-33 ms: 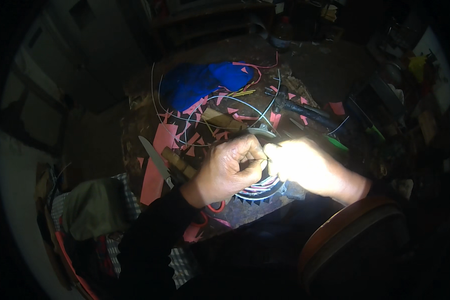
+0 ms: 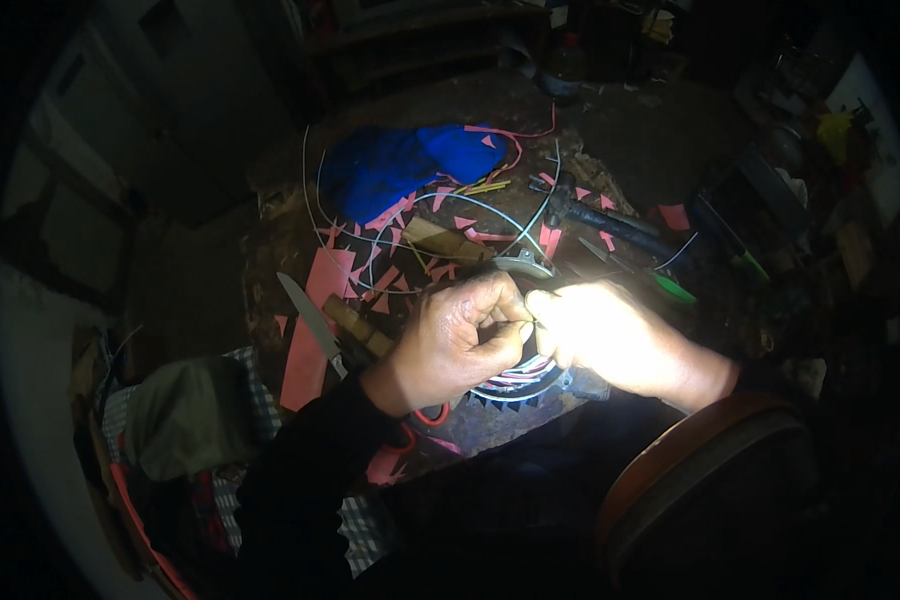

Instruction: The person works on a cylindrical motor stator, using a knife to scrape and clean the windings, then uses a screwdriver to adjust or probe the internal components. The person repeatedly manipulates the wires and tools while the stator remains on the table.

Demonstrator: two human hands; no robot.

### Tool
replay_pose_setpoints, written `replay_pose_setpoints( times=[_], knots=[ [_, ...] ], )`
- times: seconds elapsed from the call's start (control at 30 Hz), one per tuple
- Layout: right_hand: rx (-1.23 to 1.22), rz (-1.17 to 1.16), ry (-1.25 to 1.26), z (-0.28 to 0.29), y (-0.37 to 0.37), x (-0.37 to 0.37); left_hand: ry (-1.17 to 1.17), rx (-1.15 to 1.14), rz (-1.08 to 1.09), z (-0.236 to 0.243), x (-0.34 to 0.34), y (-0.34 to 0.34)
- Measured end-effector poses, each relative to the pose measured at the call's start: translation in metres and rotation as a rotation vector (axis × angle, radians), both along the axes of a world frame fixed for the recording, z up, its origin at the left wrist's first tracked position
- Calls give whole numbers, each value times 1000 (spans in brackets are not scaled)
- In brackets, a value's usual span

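Currently left hand (image 2: 460, 335) and right hand (image 2: 610, 335) pinched (contents unclear) above one wire-wound ring (image 2: 518, 379), one knife (image 2: 307, 310) nearby.

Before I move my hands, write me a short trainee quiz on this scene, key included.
1. True or false: the knife lies farther to the left than the hammer.
2. Multiple choice: what colour is the large crumpled cloth-like bundle at the far side of the work surface?
a) green
b) blue
c) yellow
3. Short answer: which of the person's two hands is more brightly lit?

Key:
1. True.
2. b.
3. The right hand.
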State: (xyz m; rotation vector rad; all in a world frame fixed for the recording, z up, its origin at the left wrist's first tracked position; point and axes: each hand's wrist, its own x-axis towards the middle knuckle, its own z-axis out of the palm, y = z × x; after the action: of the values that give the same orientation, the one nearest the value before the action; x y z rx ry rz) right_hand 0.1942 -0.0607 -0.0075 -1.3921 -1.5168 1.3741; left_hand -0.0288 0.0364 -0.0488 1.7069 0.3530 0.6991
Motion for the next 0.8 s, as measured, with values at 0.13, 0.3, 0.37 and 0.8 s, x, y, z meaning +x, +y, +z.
replay_pose_setpoints(
  times=[0.13,0.3,0.37,0.8],
  knots=[
    [38,-169,127,9,-3,-5,15,38,-1,-1,-3,0],
    [-79,-201,133,25,-1,4,-34,-92,-10,-2,-2,-1],
    [17,-23,-51,20,1,-2,-80,-192,-52,-1,0,-1],
    [114,-520,118,33,-18,2,-70,-360,2,1,-2,0]
  ],
)
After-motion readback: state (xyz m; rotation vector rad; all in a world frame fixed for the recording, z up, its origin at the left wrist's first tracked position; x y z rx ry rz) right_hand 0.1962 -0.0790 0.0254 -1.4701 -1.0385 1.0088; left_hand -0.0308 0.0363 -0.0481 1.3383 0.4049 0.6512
